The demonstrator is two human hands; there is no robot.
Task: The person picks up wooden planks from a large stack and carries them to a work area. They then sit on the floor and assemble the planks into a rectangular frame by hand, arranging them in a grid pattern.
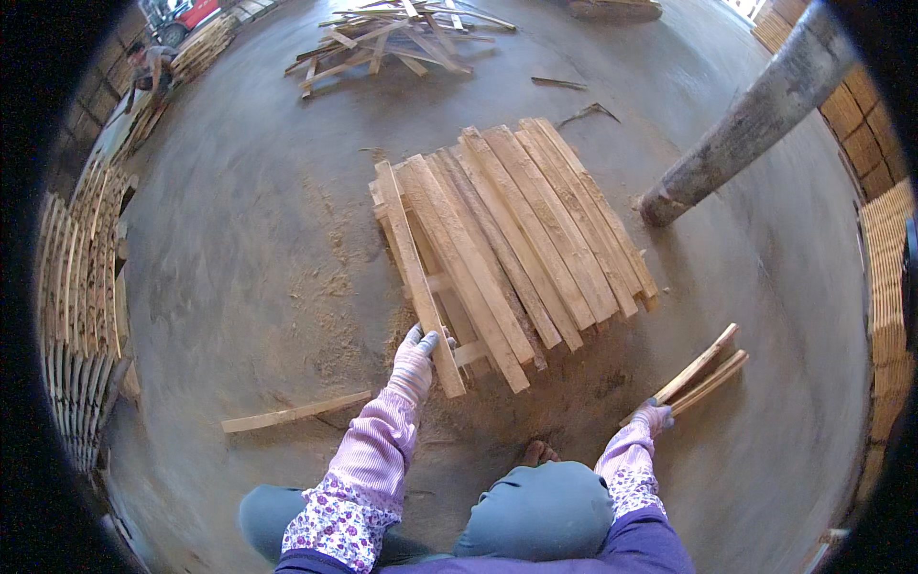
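Observation:
In front of me, a low stack of rough wooden boards lies on the concrete floor, its top boards side by side. My gloved left hand grips the near end of a narrow wooden slat along the stack's left edge, fingers and thumb closed about it. Crosswise boards show beneath that slat. Off to the right, my gloved right hand is closed round a couple of short wooden strips, which point away to the upper right, apart from the stack.
A loose strip lies on the floor at left. A jumbled wood pile is at the far side. A thick post leans at right. Stacked boards line the left. Another person bends near a red vehicle.

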